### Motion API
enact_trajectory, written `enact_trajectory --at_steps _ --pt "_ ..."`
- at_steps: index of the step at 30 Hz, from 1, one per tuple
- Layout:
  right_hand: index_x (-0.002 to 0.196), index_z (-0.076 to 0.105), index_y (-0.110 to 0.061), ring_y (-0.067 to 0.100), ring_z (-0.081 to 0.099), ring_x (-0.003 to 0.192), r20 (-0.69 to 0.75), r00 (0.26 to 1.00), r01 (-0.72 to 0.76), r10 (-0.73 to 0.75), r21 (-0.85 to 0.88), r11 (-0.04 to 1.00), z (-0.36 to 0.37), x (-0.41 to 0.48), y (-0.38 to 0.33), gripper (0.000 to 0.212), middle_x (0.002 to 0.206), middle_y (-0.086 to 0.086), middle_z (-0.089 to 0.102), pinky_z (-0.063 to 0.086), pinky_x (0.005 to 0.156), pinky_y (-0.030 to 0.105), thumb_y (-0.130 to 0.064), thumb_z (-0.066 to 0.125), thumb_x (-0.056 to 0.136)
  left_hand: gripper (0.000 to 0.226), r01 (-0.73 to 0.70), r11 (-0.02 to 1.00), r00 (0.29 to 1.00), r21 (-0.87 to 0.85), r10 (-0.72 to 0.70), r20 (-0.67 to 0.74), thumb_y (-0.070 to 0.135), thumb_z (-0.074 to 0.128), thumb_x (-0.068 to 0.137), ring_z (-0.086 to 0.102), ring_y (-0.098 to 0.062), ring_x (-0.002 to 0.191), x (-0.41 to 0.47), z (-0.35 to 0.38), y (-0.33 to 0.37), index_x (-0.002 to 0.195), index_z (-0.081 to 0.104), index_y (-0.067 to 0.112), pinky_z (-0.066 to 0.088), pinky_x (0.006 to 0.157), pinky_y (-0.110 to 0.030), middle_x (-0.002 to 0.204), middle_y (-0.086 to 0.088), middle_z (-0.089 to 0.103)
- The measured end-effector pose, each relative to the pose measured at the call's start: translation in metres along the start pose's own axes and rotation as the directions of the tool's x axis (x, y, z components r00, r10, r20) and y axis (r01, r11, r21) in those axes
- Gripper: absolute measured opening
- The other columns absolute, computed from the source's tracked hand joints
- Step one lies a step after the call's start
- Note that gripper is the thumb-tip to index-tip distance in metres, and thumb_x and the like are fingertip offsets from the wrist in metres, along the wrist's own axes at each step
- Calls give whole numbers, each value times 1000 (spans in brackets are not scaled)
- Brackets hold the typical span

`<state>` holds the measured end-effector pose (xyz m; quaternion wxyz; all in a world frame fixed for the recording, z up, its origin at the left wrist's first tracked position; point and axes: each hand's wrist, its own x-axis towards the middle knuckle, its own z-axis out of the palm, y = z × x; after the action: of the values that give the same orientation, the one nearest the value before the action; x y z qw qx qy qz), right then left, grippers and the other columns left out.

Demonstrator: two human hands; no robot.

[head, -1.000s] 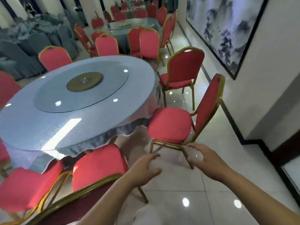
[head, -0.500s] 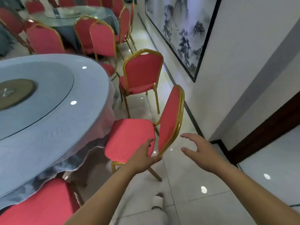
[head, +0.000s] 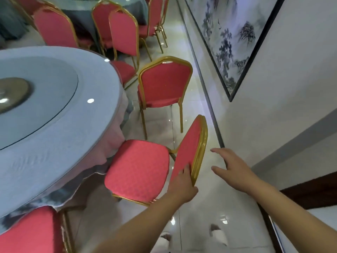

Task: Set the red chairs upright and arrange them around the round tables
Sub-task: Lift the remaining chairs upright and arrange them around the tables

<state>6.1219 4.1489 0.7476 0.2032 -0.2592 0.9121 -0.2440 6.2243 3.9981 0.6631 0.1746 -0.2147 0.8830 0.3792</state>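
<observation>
A red chair point(head: 138, 168) with a gold frame stands upright at the round table point(head: 54, 125), its seat facing the blue cloth. My left hand point(head: 183, 185) touches the lower near edge of its backrest, fingers laid against the red padding. My right hand point(head: 231, 170) hovers open just right of the backrest, fingers spread, not touching it. A second red chair point(head: 162, 84) stands upright beyond, also at the table. Another red seat point(head: 29, 232) shows at the bottom left under the cloth's edge.
A white wall with a framed ink painting point(head: 235, 39) runs close along the right, leaving a narrow tiled aisle. More red chairs point(head: 124, 31) ring a second table point(head: 107, 8) at the back. My feet point(head: 218, 234) show at the bottom.
I have moved closer to the chair and the view has swung right. My left hand has come up onto the backrest's edge; my right hand stays open beside it.
</observation>
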Motion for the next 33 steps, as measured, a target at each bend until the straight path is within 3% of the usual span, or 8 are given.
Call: enact_trajectory --at_steps 6,12,18,21,24,26,29,33 --pt "154 6 -47 29 10 151 262 950 259 -168 -365 895 -21 117 24 92 166 1 0 22 118 49 -39 68 87 92 147 987 976 -69 -156 -151 22 57 79 57 -18 75 1 20 0 154 7 43 53 61 -32 99 1 58" --pt "143 40 -34 32 11 147 360 846 514 -392 -356 781 -4 180 47 71 158 1 28 35 109 51 -36 74 81 86 383 894 850 -235 -440 -290 17 51 72 65 -18 88 -34 46 11 136 22 65 55 76 -33 99 7 67" --pt "109 61 -37 35 17 142 446 768 584 -459 -192 789 34 141 43 31 128 -8 52 29 110 58 -17 64 86 56 576 718 628 -390 -694 -352 12 58 85 65 -5 87 -92 82 -2 125 57 50 58 78 -27 98 14 69" --pt "109 58 -36 35 20 139 490 732 603 -474 -143 785 47 129 24 37 128 -8 49 29 108 60 -8 54 85 34 667 651 527 -363 -756 -387 26 62 89 63 -2 85 -112 78 -11 112 55 50 55 79 -26 93 17 66" --pt "126 49 -40 33 15 140 531 694 632 -486 -126 765 53 131 -4 57 140 -4 41 27 108 62 -4 53 82 14 764 511 332 -394 -834 -440 30 64 90 61 -6 77 -120 63 -12 97 56 39 58 76 -32 87 11 64" --pt "142 34 -46 29 9 144 590 634 668 -500 -91 738 51 137 -19 72 151 -5 29 22 110 64 -7 53 84 21 748 450 202 -488 -854 -479 21 62 91 66 -16 85 -119 48 -6 110 59 30 60 76 -37 105 2 66" --pt "152 22 -43 22 0 151 636 518 724 -572 29 689 44 153 -20 69 161 -9 19 17 115 63 -21 54 95 49 668 579 259 -468 -770 -583 15 64 88 63 -22 106 -108 27 9 135 54 27 57 84 -38 126 1 60" --pt "151 36 -34 18 9 152 583 420 764 -696 188 618 39 182 2 52 160 -4 30 13 123 42 -26 51 102 31 697 648 369 -308 -692 -620 17 58 90 63 -14 92 -97 17 20 115 62 33 54 77 -30 104 9 67"
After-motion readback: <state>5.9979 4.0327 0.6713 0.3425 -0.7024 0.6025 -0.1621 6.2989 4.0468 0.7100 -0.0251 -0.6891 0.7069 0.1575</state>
